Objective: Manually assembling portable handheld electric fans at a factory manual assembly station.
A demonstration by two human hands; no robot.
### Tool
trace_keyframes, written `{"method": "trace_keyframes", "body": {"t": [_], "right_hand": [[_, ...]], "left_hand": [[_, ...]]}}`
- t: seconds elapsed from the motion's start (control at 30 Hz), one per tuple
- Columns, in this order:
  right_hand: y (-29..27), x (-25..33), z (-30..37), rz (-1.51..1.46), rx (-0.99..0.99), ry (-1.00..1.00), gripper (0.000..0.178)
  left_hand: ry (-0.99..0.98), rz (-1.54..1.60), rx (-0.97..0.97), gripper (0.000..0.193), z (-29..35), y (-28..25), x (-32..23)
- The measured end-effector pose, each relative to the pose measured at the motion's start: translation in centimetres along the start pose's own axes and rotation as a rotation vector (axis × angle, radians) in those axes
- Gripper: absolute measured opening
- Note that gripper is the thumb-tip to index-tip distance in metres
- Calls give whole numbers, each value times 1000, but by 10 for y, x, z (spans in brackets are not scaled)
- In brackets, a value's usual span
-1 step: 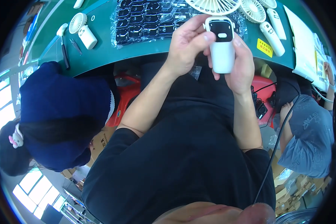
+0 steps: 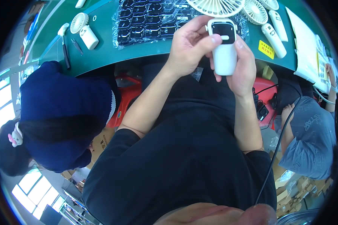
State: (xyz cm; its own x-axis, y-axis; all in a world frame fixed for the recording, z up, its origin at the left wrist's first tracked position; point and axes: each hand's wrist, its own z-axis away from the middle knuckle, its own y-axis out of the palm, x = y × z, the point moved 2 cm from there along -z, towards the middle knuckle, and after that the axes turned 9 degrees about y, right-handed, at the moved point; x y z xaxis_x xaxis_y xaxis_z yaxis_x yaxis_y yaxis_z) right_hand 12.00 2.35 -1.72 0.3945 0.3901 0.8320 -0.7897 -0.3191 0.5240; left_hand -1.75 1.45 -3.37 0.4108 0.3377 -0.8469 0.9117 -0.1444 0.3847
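Note:
Over the bench's near edge I hold a white handheld fan upright, with its round slatted head at the top edge of the view. A glossy black panel with a pale oval button is set in the handle's upper front. My right hand wraps the handle's right side, thumb along its edge. My left hand grips from the left; its thumb lies on the black panel at the button, and its other fingers are partly hidden behind the handle.
Rows of black panels in clear plastic lie on the green bench. More fans rest at right, beside a yellow label. At left are another fan, a hammer and tweezers. Co-workers sit on both sides.
My left thumb has slid slightly right across the black panel onto the button. The fan has shifted slightly down in the view.

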Motion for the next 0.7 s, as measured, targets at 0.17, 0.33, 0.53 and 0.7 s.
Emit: {"method": "trace_keyframes", "body": {"t": [0.17, 0.33, 0.53, 0.7], "right_hand": [[-8, 0, 3, 104, 27, -88, 34], [-2, -1, 11, 225, -15, -204, 32], [-3, 0, 3, 205, -45, -57, 32], [-6, 2, 6, 352, -66, -142, 28]], "left_hand": [[116, -98, 6, 45, -3, 10, -9], [168, -29, -1, 42, 1, 9, -3], [-22, 222, -65, 32, -7, -7, -1], [-16, -73, -57, 28, -12, 2, -9]]}}
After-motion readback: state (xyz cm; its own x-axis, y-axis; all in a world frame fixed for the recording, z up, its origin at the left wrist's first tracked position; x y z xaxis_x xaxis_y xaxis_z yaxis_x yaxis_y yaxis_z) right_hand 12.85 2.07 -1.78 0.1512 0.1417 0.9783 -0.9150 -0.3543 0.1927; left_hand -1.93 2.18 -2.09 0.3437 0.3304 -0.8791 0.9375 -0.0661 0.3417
